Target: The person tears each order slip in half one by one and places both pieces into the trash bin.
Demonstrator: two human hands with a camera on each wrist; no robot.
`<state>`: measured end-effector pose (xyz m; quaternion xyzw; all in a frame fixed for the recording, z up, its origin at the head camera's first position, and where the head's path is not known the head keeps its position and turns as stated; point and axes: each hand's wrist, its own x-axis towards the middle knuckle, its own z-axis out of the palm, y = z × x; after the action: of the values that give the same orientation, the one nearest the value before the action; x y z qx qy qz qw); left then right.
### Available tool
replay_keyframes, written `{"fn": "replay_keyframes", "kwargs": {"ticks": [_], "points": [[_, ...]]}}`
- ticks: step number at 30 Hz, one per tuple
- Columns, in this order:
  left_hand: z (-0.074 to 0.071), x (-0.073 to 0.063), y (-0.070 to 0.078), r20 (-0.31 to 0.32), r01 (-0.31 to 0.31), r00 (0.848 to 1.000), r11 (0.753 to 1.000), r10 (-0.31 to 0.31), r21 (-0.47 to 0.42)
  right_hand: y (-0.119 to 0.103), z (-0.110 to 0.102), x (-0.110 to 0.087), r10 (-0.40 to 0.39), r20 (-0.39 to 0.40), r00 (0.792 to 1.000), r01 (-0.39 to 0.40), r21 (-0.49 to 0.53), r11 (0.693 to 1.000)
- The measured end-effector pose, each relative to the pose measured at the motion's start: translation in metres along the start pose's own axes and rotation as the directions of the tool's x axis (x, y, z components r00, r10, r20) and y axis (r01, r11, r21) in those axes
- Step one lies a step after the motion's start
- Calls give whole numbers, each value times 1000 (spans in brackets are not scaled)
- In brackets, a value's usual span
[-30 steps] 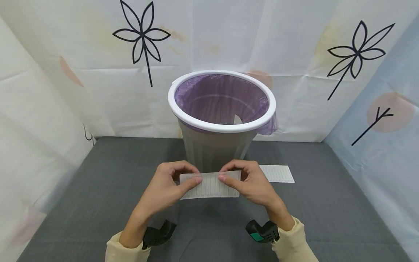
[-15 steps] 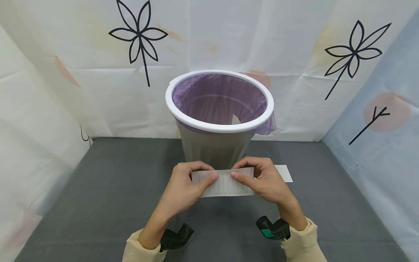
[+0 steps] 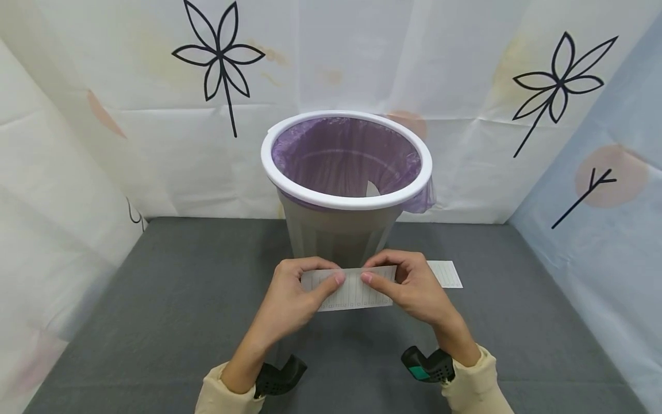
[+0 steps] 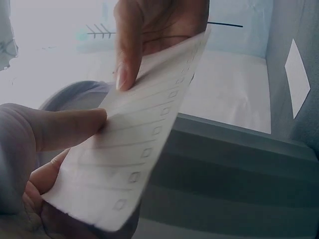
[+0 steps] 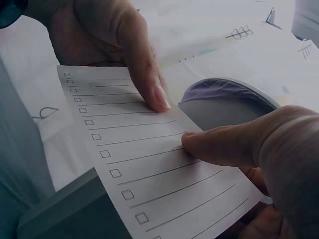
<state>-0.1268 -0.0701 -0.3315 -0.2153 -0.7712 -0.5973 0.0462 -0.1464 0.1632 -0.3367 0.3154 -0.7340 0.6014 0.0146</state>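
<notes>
A strip of checklist paper (image 3: 351,290), ruled with lines and small checkboxes, is held between both hands in front of the bin. My left hand (image 3: 292,296) pinches its upper edge left of the middle, thumb on the near face and fingers behind. Close beside it, my right hand (image 3: 414,287) pinches the same edge the same way. The right wrist view shows the two thumbs near each other on the paper (image 5: 129,149), its checkboxes along one long side. In the left wrist view the paper (image 4: 124,149) is slightly bowed and in one piece.
A trash bin (image 3: 341,230) with a white rim and purple liner stands behind the hands; a pale scrap (image 3: 372,188) shows inside it. Another lined paper (image 3: 446,274) lies on the grey table (image 3: 181,310) to the right, partly behind the right hand. Patterned cloth hangs around the sides.
Both hands and the paper shift right in view between the first and second frames. Since then the right hand has moved slightly left, and the paper's right end tilts a little.
</notes>
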Motion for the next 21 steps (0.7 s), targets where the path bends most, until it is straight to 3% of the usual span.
{"fn": "replay_keyframes", "kwargs": {"ticks": [10, 21], "points": [[4, 2, -3, -31, -47, 998, 999, 47, -5, 1, 6, 1, 11, -57, 998, -13, -35, 999], [5, 2, -7, -14, -72, 997, 997, 71, -24, 2, 14, 4, -3, -88, 996, 0, -42, 999]]}}
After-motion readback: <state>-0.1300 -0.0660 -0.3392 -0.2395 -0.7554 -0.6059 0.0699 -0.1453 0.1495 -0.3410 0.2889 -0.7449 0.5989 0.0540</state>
